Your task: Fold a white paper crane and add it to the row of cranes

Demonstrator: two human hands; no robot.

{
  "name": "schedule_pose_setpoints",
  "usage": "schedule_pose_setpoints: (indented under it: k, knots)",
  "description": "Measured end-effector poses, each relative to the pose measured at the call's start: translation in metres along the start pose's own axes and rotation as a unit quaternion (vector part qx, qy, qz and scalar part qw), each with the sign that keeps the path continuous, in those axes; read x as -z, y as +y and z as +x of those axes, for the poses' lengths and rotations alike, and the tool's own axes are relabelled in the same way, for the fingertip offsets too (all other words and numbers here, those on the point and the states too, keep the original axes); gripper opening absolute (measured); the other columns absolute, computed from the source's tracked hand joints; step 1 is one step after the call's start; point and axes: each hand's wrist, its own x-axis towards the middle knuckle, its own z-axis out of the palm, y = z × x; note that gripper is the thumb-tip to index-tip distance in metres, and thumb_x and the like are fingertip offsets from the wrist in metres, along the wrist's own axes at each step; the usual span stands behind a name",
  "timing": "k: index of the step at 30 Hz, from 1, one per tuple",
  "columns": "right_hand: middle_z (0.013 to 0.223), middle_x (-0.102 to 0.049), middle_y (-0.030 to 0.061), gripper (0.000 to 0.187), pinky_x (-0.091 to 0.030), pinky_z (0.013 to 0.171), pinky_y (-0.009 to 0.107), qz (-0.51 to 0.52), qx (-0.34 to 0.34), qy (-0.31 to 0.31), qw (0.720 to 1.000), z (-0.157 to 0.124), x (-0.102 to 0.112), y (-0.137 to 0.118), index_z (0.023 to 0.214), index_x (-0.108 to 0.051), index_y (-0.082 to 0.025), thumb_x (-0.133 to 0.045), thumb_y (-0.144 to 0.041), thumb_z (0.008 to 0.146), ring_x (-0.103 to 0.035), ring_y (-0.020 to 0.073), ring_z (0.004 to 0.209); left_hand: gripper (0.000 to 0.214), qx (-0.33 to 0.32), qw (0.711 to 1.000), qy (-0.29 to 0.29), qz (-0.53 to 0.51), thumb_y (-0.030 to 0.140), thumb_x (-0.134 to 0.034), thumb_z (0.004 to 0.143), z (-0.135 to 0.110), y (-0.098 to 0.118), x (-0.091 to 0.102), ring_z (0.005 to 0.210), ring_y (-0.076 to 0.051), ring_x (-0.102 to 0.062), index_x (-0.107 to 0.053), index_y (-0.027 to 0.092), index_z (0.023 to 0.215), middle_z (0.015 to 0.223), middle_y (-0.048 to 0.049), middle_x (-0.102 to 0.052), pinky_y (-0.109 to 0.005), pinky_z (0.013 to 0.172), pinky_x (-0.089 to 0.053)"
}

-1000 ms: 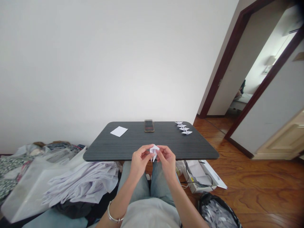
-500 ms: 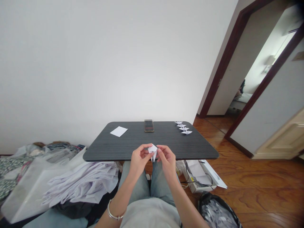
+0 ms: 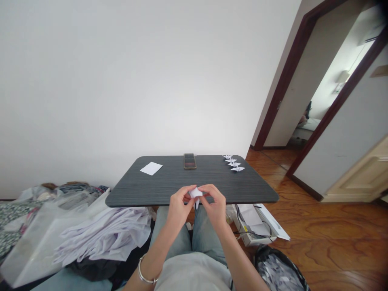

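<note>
You have the folded white paper up between your hands, just above the near edge of the desk, with a narrow point hanging down below your fingers. It weighs almost nothing and should hold a crease, but it will likely bend or crush under too much pressure, and the thin point looks the easiest part to damage. Take hold of it on the thicker folded layers, pinching lightly with your fingertips rather than squeezing the point.

Your left hand and right hand are close together, both closed on the paper from opposite sides. A metal bangle circles your left wrist.

Beyond your hands, the dark wood-grain desk carries a flat white paper sheet at its far left, a smartphone at the far edge, and a row of four small paper cranes at the far right. Below the desk, your jeans sit between a heap of pale fabric and a white box with cables.
</note>
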Motion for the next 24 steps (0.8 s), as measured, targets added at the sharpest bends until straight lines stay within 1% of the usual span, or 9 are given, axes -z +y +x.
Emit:
schedule_pose_setpoints:
  k: [3, 7, 11, 14, 16, 20, 24]
  knots:
    - [0.082, -0.062, 0.0031, 0.02, -0.049, 0.06, 0.027, -0.011, 0.006, 0.005, 1.0, 0.001, -0.001, -0.001, 0.082, -0.063, -0.022, -0.054, -0.007, 0.072, -0.059, 0.0179, 0.077, 0.035, -0.023, 1.0, -0.001, 0.017, 0.007, -0.057, 0.069, -0.001, 0.002, -0.001, 0.067, -0.014, -0.06, -0.064, 0.017, 0.102, 0.094, -0.0065, -0.066, -0.025, 0.062, -0.05]
    - [0.08, -0.061, 0.0027, 0.022, -0.048, 0.059, 0.026, -0.018, -0.004, 0.0, 1.0, 0.003, -0.002, -0.005, 0.079, -0.062, -0.021, -0.053, -0.004, 0.068, -0.058, 0.0177, 0.076, 0.036, -0.042, 0.999, -0.005, 0.023, 0.003, -0.055, 0.068, -0.001, 0.007, -0.002, 0.067, -0.013, -0.059, -0.064, 0.017, 0.1, 0.097, -0.007, -0.064, -0.025, 0.062, -0.051]
    - [0.079, -0.06, 0.0019, 0.022, -0.047, 0.059, 0.025, -0.011, -0.01, -0.008, 1.0, 0.005, -0.001, -0.005, 0.077, -0.062, -0.021, -0.054, -0.003, 0.066, -0.057, 0.0174, 0.076, 0.035, -0.041, 0.999, -0.009, 0.019, 0.004, -0.056, 0.069, -0.002, 0.011, -0.002, 0.066, -0.013, -0.059, -0.064, 0.016, 0.1, 0.096, -0.0069, -0.064, -0.026, 0.063, -0.052]
    - [0.078, -0.059, 0.0014, 0.023, -0.047, 0.058, 0.025, -0.003, -0.015, -0.005, 1.0, 0.006, -0.001, -0.004, 0.077, -0.062, -0.021, -0.055, -0.003, 0.065, -0.057, 0.0173, 0.075, 0.035, -0.029, 1.0, -0.01, 0.007, 0.006, -0.057, 0.069, -0.002, 0.012, -0.002, 0.065, -0.012, -0.059, -0.064, 0.017, 0.101, 0.094, -0.0066, -0.064, -0.026, 0.063, -0.052]
    - [0.077, -0.059, 0.0013, 0.021, -0.046, 0.058, 0.025, 0.003, -0.026, 0.004, 1.0, 0.006, -0.002, -0.003, 0.076, -0.062, -0.021, -0.055, -0.004, 0.065, -0.057, 0.0173, 0.075, 0.035, -0.008, 0.999, -0.02, -0.023, 0.009, -0.06, 0.068, -0.002, 0.012, 0.0, 0.065, -0.013, -0.059, -0.064, 0.017, 0.101, 0.095, -0.0068, -0.064, -0.027, 0.063, -0.052]
    - [0.073, -0.059, 0.0006, 0.013, -0.045, 0.059, 0.025, 0.027, -0.056, 0.025, 0.998, 0.006, -0.002, -0.003, 0.073, -0.061, -0.02, -0.057, -0.008, 0.069, -0.056, 0.0163, 0.07, 0.036, 0.038, 0.99, -0.056, -0.124, 0.017, -0.067, 0.066, -0.002, 0.014, 0.004, 0.069, -0.014, -0.059, -0.065, 0.016, 0.102, 0.099, -0.0077, -0.064, -0.027, 0.065, -0.052]
    - [0.071, -0.059, 0.0005, 0.008, -0.044, 0.059, 0.025, 0.052, -0.072, 0.032, 0.996, 0.006, -0.003, -0.004, 0.071, -0.061, -0.02, -0.059, -0.012, 0.07, -0.056, 0.0158, 0.068, 0.03, 0.047, 0.981, -0.063, -0.178, 0.029, -0.064, 0.073, -0.002, 0.016, 0.007, 0.064, -0.012, -0.057, -0.067, 0.015, 0.099, 0.094, -0.0077, -0.065, -0.025, 0.06, -0.049]
